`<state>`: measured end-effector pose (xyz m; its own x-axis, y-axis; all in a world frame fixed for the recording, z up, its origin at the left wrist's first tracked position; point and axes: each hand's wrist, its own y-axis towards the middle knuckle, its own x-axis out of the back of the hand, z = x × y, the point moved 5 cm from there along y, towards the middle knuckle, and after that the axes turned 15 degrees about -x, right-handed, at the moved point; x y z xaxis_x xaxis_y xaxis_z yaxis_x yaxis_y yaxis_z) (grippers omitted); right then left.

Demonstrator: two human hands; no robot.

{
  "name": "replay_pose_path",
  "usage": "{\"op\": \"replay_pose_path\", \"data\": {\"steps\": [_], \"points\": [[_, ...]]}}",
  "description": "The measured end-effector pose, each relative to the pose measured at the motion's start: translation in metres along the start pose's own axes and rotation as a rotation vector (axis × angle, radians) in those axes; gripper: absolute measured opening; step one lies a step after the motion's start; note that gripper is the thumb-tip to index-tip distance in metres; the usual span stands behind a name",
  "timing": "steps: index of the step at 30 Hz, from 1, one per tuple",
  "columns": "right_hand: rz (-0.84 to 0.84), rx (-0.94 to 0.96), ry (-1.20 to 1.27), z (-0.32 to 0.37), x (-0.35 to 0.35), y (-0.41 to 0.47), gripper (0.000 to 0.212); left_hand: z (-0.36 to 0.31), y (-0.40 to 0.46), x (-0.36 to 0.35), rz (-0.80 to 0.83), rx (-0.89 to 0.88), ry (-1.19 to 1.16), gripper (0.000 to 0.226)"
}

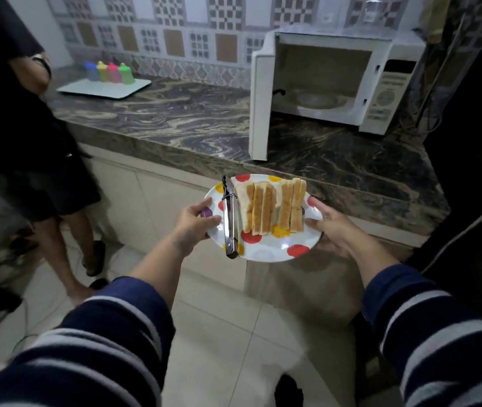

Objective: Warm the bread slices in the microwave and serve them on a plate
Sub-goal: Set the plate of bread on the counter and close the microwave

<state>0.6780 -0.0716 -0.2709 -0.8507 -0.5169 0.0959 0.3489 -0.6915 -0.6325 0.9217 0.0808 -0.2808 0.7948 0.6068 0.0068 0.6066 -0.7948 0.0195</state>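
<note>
Standing on the worktop (175,113) w/ its door swung fully open to the left, the microwave (339,80) is up and to the right of the plate, cavity facing the person. Inside, the glass turntable (317,99) looks bare. The open door edge sticks out toward the worktop's front, roughly above the plate, so the likely path runs right of it.

Plate (266,251), white w/ coloured dots, is held level in the air just off the worktop's front edge, between both hands. Left hand (194,221) grips the left rim, thumb curled over the top, fingers under. Right hand (332,227) grips the right rim, thumb resting on the edge, fingers hidden below. Both hands are about equally near; right one sits closer to the microwave opening.

Bread slices (272,208) stand on edge in a row across the plate's far half, row running left-right, slices leaning on each other. Could topple if the plate tilts, I'd guess.

Metal tongs (230,215) lie on the plate left of the bread, long axis pointing away from the person, near end overhanging the rim. Prob. need removing before heating.
</note>
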Motion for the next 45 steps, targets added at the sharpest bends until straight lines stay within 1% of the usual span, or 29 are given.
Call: {"op": "replay_pose_path", "data": {"steps": [6, 11, 15, 18, 22, 29, 34, 38, 40, 45], "points": [[0.132, 0.013, -0.056, -0.004, -0.079, -0.018, 0.065, -0.005, -0.035, 0.079, -0.122, 0.003, 0.020, 0.061], [0.203, 0.039, -0.060, 0.018, -0.130, -0.008, 0.067, -0.013, -0.036, 0.127, -0.206, -0.027, 0.048, 0.059], [0.234, 0.052, -0.087, 0.043, -0.162, 0.014, 0.068, -0.017, -0.012, 0.154, -0.257, -0.033, 0.031, 0.060], [0.244, 0.059, -0.123, 0.063, -0.180, 0.041, 0.068, -0.017, 0.017, 0.168, -0.260, -0.030, 0.052, 0.060], [0.237, 0.088, -0.124, 0.111, -0.199, 0.090, 0.060, -0.020, 0.088, 0.179, -0.277, -0.045, 0.058, 0.061], [0.172, 0.129, -0.120, 0.204, -0.210, 0.179, 0.060, -0.033, 0.221, 0.179, -0.232, -0.052, 0.084, 0.059], [0.091, 0.159, -0.111, 0.250, -0.213, 0.231, 0.064, -0.036, 0.304, 0.178, -0.187, -0.081, 0.225, 0.060], [-0.046, 0.202, -0.120, 0.282, -0.213, 0.266, 0.063, -0.037, 0.369, 0.174, -0.120, -0.105, 0.312, 0.063], [-0.100, 0.216, -0.118, 0.294, -0.213, 0.287, 0.059, -0.031, 0.399, 0.172, -0.082, -0.086, 0.311, 0.063], [-0.223, 0.185, -0.154, 0.317, -0.213, 0.333, 0.058, -0.014, 0.478, 0.170, 0.034, -0.124, 0.370, 0.066]]}}
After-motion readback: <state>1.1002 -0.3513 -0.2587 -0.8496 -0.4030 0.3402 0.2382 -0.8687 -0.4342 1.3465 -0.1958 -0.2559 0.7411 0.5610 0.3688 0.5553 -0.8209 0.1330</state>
